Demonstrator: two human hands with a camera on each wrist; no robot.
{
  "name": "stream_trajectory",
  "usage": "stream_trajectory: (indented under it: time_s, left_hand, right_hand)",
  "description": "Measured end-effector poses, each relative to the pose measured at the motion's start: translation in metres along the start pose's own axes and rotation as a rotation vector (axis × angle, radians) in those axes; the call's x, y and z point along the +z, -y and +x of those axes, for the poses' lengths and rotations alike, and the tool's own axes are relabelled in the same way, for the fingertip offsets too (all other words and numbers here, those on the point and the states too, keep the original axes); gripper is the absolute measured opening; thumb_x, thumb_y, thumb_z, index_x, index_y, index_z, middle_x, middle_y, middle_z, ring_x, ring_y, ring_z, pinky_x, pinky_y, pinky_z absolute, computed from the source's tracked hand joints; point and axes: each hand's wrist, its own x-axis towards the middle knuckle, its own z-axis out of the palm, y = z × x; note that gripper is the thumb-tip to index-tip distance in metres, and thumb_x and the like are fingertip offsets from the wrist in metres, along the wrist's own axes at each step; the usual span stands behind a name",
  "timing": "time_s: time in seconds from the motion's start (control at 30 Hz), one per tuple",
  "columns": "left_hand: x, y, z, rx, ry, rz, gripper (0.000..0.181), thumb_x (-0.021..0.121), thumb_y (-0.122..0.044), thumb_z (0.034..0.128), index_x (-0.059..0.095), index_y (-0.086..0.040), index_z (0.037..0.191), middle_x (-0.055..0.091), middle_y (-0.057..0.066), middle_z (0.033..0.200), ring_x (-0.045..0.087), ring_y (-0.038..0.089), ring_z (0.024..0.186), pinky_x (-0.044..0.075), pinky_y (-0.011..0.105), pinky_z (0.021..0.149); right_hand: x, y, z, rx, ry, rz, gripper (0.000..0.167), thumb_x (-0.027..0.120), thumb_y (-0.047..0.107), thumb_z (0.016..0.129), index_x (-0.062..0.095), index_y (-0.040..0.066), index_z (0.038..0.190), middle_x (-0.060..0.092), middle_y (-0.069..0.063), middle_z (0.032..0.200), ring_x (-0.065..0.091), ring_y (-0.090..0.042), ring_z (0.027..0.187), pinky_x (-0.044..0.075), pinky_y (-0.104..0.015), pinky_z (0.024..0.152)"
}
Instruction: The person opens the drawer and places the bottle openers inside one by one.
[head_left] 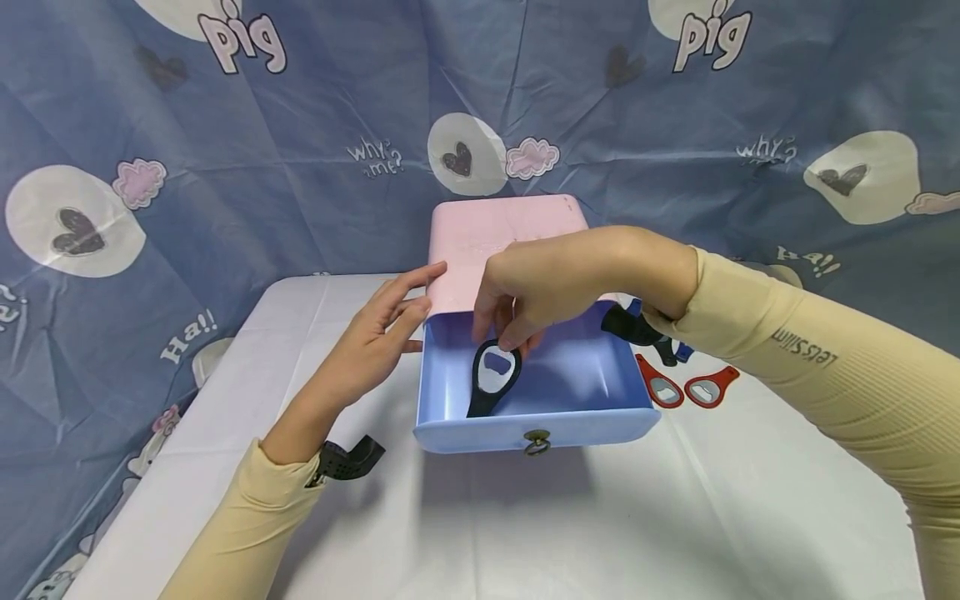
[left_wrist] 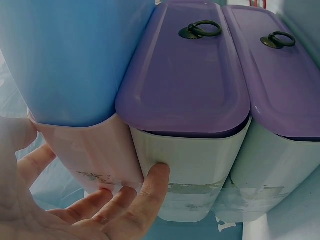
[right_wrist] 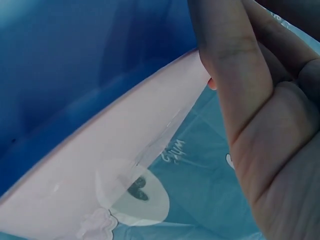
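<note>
A blue drawer [head_left: 577, 367] stands pulled out of a pink cabinet [head_left: 502, 225]. Over the drawer, my right hand [head_left: 540, 283] pinches the round end of a black bottle opener [head_left: 496, 379] between thumb and fingers; its handle points down into the drawer. My left hand [head_left: 378, 337] rests with spread fingers against the cabinet's left side. In the left wrist view, the fingers of the left hand [left_wrist: 120, 210] lie along the pink casing [left_wrist: 95, 155] and a pale green casing [left_wrist: 195, 155] beside it. In the right wrist view the bottle opener is hidden.
Two red bottle openers [head_left: 708, 387] lie on the white table [head_left: 525, 533] right of the drawer. Black and blue items [head_left: 667, 346] there are partly covered by the right forearm. Purple drawers [left_wrist: 195, 75] with ring pulls show in the left wrist view. A patterned blue cloth [head_left: 337, 108] hangs behind.
</note>
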Motion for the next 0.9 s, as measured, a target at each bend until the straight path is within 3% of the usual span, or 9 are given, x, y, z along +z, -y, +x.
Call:
stream_trajectory:
  time_s: [0.2,0.53,0.73,0.9]
  left_hand:
    - [0.0,0.0,0.0,0.001,-0.002,-0.001,0.048,0.047,-0.034,0.1164,0.043,-0.033,0.164,0.036,0.001,0.171,0.05,0.036,0.151,0.061,0.063,0.101]
    - [0.0,0.001,0.0,-0.001,0.0,-0.003,0.048,0.047,-0.034,0.1166,0.044,-0.033,0.164,0.036,0.001,0.17,0.051,0.035,0.15,0.06,0.063,0.101]
    - [0.0,0.001,0.0,0.002,-0.004,-0.002,0.048,0.047,-0.034,0.1164,0.044,-0.033,0.164,0.036,0.001,0.17,0.052,0.035,0.15,0.061,0.062,0.101]
    - [0.0,0.001,0.0,-0.003,-0.005,0.002,0.047,0.048,-0.034,0.1162,0.045,-0.034,0.164,0.036,0.001,0.17,0.051,0.035,0.15,0.061,0.063,0.101]
  right_hand:
    - [0.0,-0.001,-0.001,-0.001,0.008,-0.014,0.029,0.073,0.012,0.103,0.076,0.011,0.131,0.082,0.0,0.092,0.079,-0.016,0.091,0.064,-0.03,0.09]
    - [0.001,-0.002,-0.005,-0.02,-0.012,-0.048,0.032,0.074,0.018,0.103,0.075,0.013,0.135,0.082,0.002,0.098,0.078,-0.012,0.094,0.063,-0.033,0.096]
    - [-0.002,-0.007,-0.017,-0.079,-0.066,-0.08,0.033,0.075,0.024,0.103,0.076,0.017,0.135,0.081,0.008,0.101,0.075,-0.008,0.094,0.061,-0.036,0.098]
    - [-0.002,-0.017,-0.029,-0.065,-0.12,-0.044,0.032,0.075,0.024,0.103,0.076,0.02,0.134,0.078,0.008,0.105,0.074,-0.012,0.094,0.061,-0.034,0.092]
